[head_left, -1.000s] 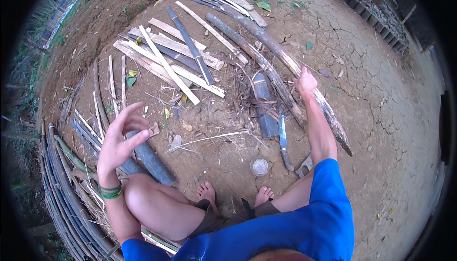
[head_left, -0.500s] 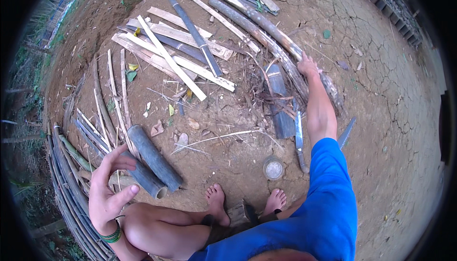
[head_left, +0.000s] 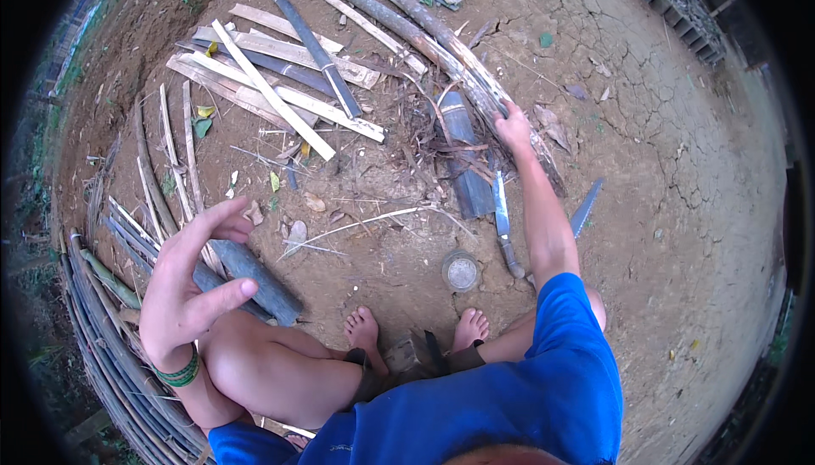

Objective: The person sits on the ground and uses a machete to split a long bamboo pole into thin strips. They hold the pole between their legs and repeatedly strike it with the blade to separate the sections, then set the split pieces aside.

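My right hand (head_left: 514,132) reaches out at the end of a stretched arm, its fingers closed round the near part of a wooden pole (head_left: 480,73). A second, similar pole (head_left: 399,25) lies right alongside. Raised over my left knee, my left hand (head_left: 193,282) holds nothing, its fingers curved and the thumb apart. Below and beyond it, dark bamboo tubes (head_left: 267,285) lie on the ground, partly covered by the hand. Near my right forearm are a knife (head_left: 502,217) with a dark handle and a dark piece of bamboo (head_left: 472,185) with dry fibres across it.
A saw blade (head_left: 587,207) lies right of my forearm. A round glass container (head_left: 461,271) stands before my feet. Split bamboo strips (head_left: 280,96) are piled at the far left. Long thin poles (head_left: 106,342) line the left side. Cracked bare earth (head_left: 671,176) spreads to the right.
The pole in my right hand has shifted left, its near end now close against the other pole. My left hand stays raised and open. The view has moved slightly.
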Tool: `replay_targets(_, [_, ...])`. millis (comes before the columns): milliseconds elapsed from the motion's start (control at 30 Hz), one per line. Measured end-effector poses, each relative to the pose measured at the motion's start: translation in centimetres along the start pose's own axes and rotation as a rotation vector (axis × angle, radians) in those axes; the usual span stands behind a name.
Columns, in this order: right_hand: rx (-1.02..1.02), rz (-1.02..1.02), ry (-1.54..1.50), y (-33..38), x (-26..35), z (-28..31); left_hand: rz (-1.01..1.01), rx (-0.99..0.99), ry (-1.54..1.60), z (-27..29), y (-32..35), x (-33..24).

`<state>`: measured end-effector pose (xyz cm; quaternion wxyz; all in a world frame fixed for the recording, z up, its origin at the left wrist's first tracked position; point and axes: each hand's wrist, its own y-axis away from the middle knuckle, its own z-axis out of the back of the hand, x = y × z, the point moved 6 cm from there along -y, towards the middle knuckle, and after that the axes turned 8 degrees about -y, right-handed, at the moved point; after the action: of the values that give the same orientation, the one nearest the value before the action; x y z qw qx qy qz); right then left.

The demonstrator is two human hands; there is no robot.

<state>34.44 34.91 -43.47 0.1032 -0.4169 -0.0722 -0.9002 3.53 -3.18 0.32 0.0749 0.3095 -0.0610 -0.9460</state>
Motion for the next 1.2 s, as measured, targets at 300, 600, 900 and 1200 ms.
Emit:
replay_targets(300, [0.174, 0.168, -0.086, 10.6, 15.2, -9.2, -0.091, -0.013, 0.085, 0.5, 3.0, 2.3])
replay_targets(600, [0.387, 0.325, -0.053, 20.6, 19.9, -15.0, 0.522, -0.528, 0.212, -9.9, 7.2, 23.3])
replay_targets(900, [0.695, 0.183, 0.468, 31.2, 14.3, -18.1, 1.032, -0.701, -0.333, -23.7, 20.2, 31.4])
replay_targets(1200, [0.943, 0.061, 0.729, 38.1, 10.7, -20.3, 1.466, -0.647, 0.079, -20.6, 27.6, 37.7])
